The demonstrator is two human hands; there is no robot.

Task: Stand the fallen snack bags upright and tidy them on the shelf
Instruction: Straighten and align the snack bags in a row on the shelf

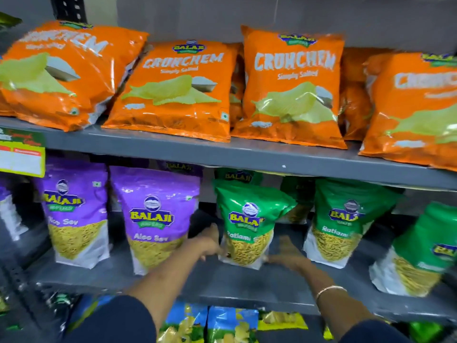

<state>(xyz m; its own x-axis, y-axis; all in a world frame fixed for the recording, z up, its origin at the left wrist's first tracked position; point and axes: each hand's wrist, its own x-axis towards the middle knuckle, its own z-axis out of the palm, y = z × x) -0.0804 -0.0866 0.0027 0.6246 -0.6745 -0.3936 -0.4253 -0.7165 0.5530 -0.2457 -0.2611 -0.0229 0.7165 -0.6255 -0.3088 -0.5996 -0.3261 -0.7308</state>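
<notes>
A green Ratlami sev bag (249, 219) stands upright on the middle shelf (222, 280). My left hand (209, 242) presses against its lower left side and my right hand (288, 252) against its lower right side, so both hands hold it. Two purple Aloo Sev bags (154, 216) (74, 209) stand upright to its left. To its right is another green bag (343, 216), and a further green bag (425, 251) leans at the far right. More green bags sit behind.
Orange Crunchem chip bags (173, 90) lean back along the top shelf (247, 154). A yellow price tag (22, 157) hangs at the left. Blue and yellow snack bags (222, 325) fill the shelf below. A perforated upright post (14, 280) borders the left.
</notes>
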